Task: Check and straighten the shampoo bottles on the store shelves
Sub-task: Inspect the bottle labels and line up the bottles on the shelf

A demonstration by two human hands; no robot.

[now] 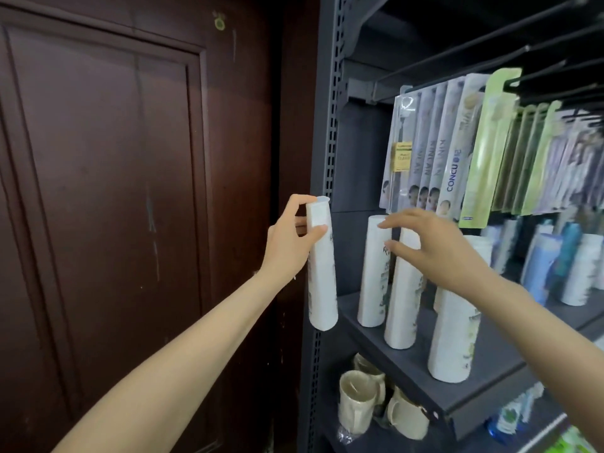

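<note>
Two hands raised at dark grey metal shelf point(464, 380). Left hand point(291, 243) pinches cap of tall white shampoo bottle point(322, 273), lifted clear left of shelf. Right hand point(438, 250), fingers spread wide, hovers over three matching white bottles point(372, 282) standing on shelf. Beige mugs point(356, 403) below shelf.

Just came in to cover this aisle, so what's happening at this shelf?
A person is sorting white shampoo bottles. The left hand grips one bottle by its cap, held off the shelf beside the upright. The right hand reaches open over three more bottles standing in a row there.
</note>
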